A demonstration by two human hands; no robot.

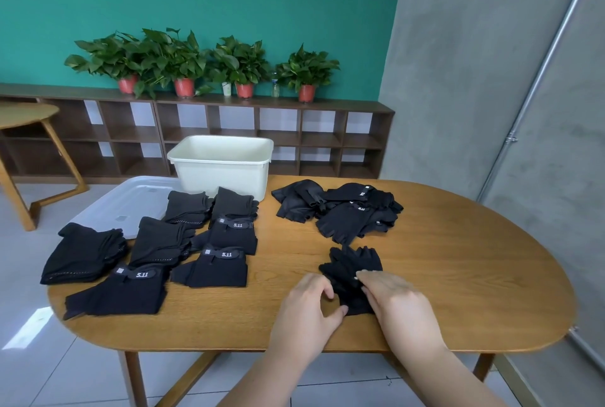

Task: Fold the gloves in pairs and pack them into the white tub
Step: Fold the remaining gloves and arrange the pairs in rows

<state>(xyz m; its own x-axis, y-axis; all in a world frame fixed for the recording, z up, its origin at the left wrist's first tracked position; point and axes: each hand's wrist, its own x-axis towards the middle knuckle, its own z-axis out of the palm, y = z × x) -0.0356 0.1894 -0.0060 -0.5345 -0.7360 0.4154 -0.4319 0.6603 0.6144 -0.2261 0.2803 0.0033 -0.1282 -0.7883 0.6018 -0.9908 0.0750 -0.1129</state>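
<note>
A black fingerless glove pair lies on the wooden table near its front edge. My left hand pinches its left edge between thumb and curled fingers. My right hand lies on the pair's right side, fingertips curled onto the fabric. The white tub stands at the back of the table; its inside is mostly hidden. A loose heap of black gloves sits behind the pair. Several folded black pairs, some with "5.11" bands, lie in rows at the left.
A translucent lid lies at the table's back left, partly under folded pairs. Behind the table runs a low brown shelf unit with potted plants. A second wooden table stands far left. A grey wall is on the right.
</note>
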